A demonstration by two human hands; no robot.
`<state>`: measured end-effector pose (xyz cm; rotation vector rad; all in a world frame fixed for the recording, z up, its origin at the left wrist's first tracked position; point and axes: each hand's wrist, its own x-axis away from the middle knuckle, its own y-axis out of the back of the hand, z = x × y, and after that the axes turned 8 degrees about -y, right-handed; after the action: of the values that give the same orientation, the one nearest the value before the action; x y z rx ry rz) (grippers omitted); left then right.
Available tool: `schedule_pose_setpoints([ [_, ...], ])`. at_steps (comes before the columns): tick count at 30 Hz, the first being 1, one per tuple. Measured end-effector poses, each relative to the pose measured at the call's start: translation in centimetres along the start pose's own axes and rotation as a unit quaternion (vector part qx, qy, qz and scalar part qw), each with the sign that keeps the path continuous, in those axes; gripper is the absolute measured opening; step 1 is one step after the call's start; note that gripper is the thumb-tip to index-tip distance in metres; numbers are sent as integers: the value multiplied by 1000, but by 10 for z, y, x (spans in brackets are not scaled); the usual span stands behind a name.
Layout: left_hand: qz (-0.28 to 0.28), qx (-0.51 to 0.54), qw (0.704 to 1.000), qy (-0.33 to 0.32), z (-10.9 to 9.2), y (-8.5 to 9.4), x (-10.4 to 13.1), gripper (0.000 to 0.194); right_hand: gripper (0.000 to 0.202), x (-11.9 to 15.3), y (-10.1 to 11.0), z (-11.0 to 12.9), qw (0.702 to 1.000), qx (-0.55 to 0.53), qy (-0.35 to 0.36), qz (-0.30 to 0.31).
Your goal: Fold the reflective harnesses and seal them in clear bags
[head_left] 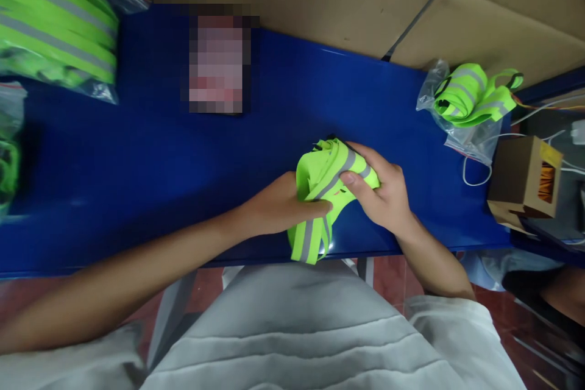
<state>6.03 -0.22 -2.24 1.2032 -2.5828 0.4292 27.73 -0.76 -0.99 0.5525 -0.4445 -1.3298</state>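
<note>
A bundle of neon yellow-green reflective strap (pixel 326 173) with grey stripes is held over the front part of the blue table. My left hand (pixel 286 204) grips it from the left, thumb across the front and the other fingers hidden behind the folds. On the right side my right hand (pixel 381 189) pinches the bundle, its thumb pressed on the strap. A loop of the strap hangs down below my left thumb near the table's edge.
Blue table (pixel 192 158). Bagged reflective straps (pixel 59 24) lie at left; another strap roll (pixel 466 94) rests on clear plastic bags at right. Beside it stand a small cardboard box (pixel 521 177) and cables. Large cartons (pixel 356 0) line the back. A blurred-out rectangular item (pixel 219 64) lies behind.
</note>
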Motion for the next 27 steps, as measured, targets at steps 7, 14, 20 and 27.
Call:
schedule_pose_setpoints([
  [7,15,-5,998,-69,7,1,-1,50,44,5,2,4,1000,4,9,-27],
  [14,30,118,993,2,7,-6,0,45,44,10,-5,4,998,-4,-6,-61],
  [20,70,161,984,-11,11,-9,-3,33,47,14,-5,2,997,8,27,-66],
  [27,85,-8,995,-47,8,8,-3,36,44,4,0,-2,981,-160,-112,-21],
])
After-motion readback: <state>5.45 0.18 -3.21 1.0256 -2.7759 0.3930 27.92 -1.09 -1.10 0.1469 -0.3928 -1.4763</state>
